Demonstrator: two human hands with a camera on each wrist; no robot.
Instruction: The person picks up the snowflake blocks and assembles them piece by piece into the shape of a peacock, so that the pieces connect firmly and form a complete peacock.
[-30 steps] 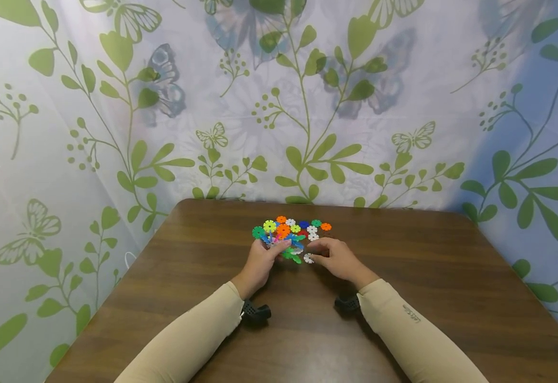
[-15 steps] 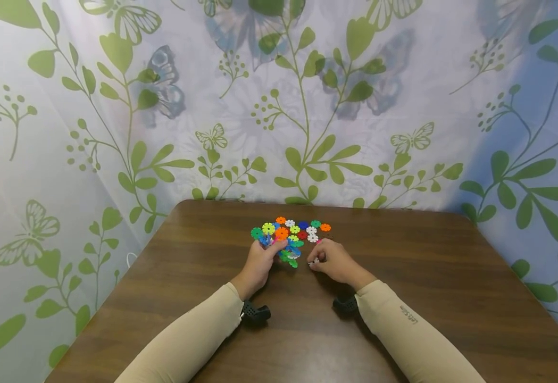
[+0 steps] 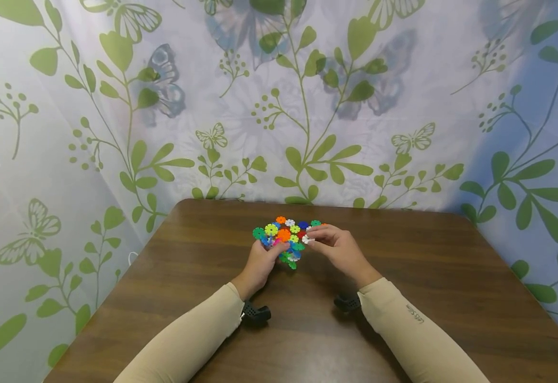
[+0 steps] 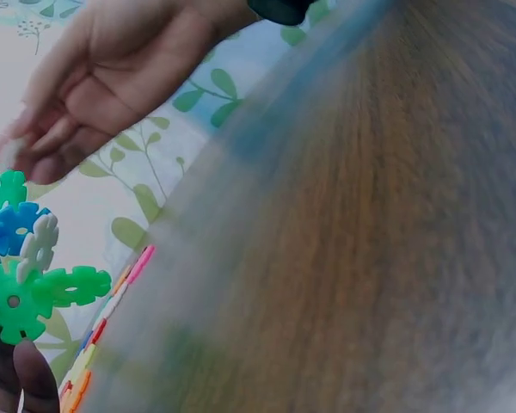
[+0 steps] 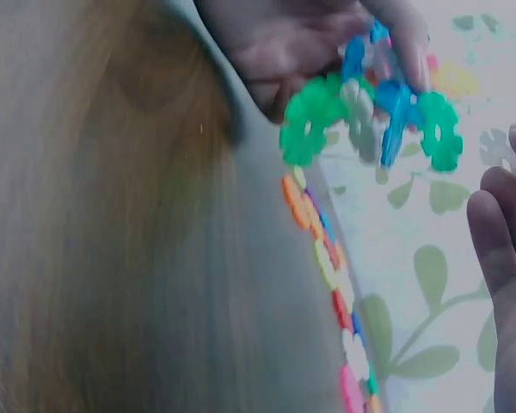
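My left hand point(image 3: 256, 268) grips a cluster of joined plastic flower discs point(image 3: 289, 257), the thumb lying over it. Green, blue and white discs slotted edge to edge show in the left wrist view, with one green disc point(image 4: 17, 301) nearest the camera. Just right of the cluster, my right hand point(image 3: 340, 254) pinches a white flower disc point(image 5: 495, 148) between thumb and fingers, held up apart from the cluster in the right wrist view. Part of the cluster is hidden behind the left hand.
Loose flower discs in several colours, such as a blue disc point(image 3: 304, 225) and an orange disc point(image 3: 281, 219), lie on the brown wooden table point(image 3: 403, 244) beyond the hands. A patterned curtain point(image 3: 279, 133) hangs behind the table's far edge.
My right hand has picked the white disc up from the table and raised it up and slightly left, toward the cluster. The left hand keeps its grip, with the cluster slightly turned.
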